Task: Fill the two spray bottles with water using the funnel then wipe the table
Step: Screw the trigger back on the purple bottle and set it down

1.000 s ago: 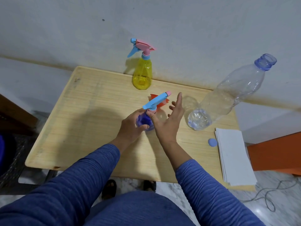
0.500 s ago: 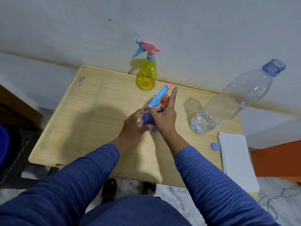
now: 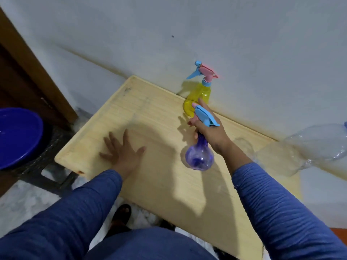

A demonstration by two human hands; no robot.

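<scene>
right hand (image 3: 210, 128) grips purple spray bottle (image 3: 199, 156) aloft; left hand (image 3: 123, 152) flat, fingers spread, near table (image 3: 169, 184) left edge

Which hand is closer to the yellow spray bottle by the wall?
The right hand: holding the purple spray bottle, it sits just in front of the yellow spray bottle. The left hand lies open, far left over the table.

Two spray bottles here: a purple spray bottle (image 3: 199, 158) and a yellow spray bottle (image 3: 197, 98). One big clear water bottle (image 3: 317, 143) at the right edge, blurred. One wooden bench (image 3: 159, 184). One blue basin (image 3: 16, 136) off to the left. Two hands: left hand (image 3: 123, 153), right hand (image 3: 210, 128).
</scene>
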